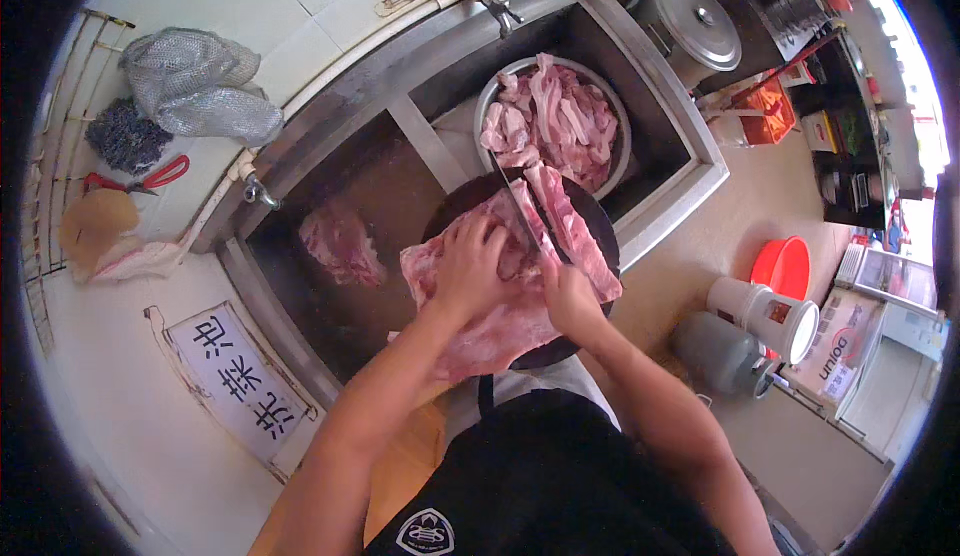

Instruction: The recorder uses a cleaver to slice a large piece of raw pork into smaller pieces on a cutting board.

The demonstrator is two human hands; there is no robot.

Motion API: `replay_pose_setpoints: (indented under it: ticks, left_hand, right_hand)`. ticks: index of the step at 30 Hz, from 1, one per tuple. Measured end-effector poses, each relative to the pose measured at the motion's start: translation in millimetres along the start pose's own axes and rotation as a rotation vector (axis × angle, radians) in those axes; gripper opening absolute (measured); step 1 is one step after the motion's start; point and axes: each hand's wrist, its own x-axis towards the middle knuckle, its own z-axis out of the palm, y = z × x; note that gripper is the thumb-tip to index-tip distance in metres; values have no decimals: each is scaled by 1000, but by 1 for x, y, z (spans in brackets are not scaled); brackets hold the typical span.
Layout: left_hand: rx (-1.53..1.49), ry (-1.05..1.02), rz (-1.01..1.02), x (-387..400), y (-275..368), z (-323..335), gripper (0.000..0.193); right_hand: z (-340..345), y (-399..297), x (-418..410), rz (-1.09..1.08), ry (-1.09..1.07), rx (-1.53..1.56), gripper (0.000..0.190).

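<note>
A large slab of raw ribs (pixel 487 338) lies on a round dark chopping board (pixel 450 207) over the sink's front edge. My left hand (pixel 472 260) presses down on the slab, fingers spread across the meat. In my right hand (pixel 574 293) is the handle of a knife; its blade (pixel 525 207) stands on edge in the meat, along a narrow strip. Right of the blade, a cut strip of ribs (pixel 570 222) lies apart from the slab. Beyond the board, a round metal basin (pixel 621 117) holds many pieces of cut raw meat (pixel 566 113).
Another piece of raw meat (pixel 341 245) rests in the left sink basin (pixel 360 181). Two taps (pixel 501 12) reach over the steel sink. Red-handled scissors (pixel 142 181) and mesh cloth (pixel 199 83) are on a wire rack. A lidded pot (pixel 694 23), white buckets (pixel 765 316) and a gas cylinder (pixel 716 350) stand to the right.
</note>
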Motion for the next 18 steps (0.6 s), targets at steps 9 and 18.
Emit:
replay_pose_setpoints:
  ticks: [9,18]
  left_hand:
    - [40,10,22,5,-5,9,77]
    - [42,-34,-7,0,-7,9,87]
  right_hand:
    - [-10,6,-20,204,-128,10,67]
    - [1,10,-17,88,-9,-48,66]
